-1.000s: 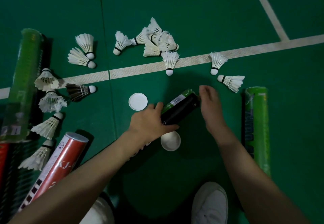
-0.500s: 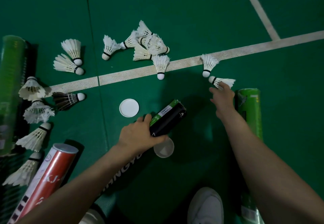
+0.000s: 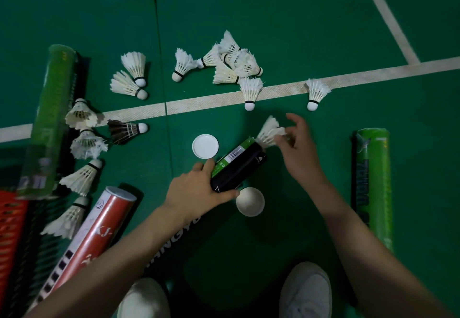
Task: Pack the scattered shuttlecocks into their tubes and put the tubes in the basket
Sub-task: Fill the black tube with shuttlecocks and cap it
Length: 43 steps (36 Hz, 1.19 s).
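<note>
we have brought a shuttle (image 3: pixel 268 133) to the mouth of the tube (image 3: pixel 239 165), right hand (image 3: pixel 298 153) pinching its feathers. left hand (image 3: pixel 194 193) grips the tube, so one more should go in next.

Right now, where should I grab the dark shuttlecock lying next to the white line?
Pinch the dark shuttlecock by its round white cork, coming from the right. It lies on its side, cork pointing right toward bare floor, while its flared feathers spread left, close to white shuttlecocks. The cork likely takes a pinch better than feathers.
</note>
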{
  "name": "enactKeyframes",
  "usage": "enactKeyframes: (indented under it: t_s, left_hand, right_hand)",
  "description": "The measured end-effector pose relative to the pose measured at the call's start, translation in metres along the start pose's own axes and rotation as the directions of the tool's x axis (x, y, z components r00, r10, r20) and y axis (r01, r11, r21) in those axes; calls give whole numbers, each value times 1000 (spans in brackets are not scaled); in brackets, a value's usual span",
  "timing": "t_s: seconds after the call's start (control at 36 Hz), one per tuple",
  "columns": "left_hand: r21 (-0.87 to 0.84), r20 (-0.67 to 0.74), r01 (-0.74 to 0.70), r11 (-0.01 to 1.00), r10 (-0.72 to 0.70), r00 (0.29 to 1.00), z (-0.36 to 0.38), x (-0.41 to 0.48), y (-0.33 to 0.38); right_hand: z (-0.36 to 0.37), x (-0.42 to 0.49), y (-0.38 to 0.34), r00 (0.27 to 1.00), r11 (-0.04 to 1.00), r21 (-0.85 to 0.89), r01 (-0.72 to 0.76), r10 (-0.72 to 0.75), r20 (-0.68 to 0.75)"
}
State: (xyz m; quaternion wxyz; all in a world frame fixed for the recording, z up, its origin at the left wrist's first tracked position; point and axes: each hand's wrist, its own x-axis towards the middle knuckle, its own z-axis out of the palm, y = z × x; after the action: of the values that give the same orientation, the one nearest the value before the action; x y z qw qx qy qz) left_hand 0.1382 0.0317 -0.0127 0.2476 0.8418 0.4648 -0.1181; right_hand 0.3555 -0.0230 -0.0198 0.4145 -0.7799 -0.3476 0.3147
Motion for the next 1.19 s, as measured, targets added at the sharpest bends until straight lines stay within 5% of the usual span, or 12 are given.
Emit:
enactKeyframes:
  t_s: [0.11, 0.5, 0.78, 0.97, 1.19]
  left_hand:
    - [-10, -40, -15, 1000, 14, 999, -4, -11, -3]
    - [-47, -97, 0, 999, -4, 995, -12, -21, -11]
    - [11, -189, -72, 997, 73, 979, -10, -14, -13]
    - [4, -154, -29, 1000, 30, 988, -13, -3, -27]
    - [-26, -85, 20, 999, -22, 996, -16, 14, -38]
  right_hand:
    - [4, -6, -10, 997, 998, -52, 44, -41, 64]
    - [36, -36, -51, 953, 979, 179, -94, 37, 301]
    - [45, 2, -48, 991, 975, 195, -103, 86, 98]
    - [49, 52, -37, 986, 994, -77, -75, 85, 141]
    - [60, 110, -36, 992, 901, -433, 21, 37, 124]
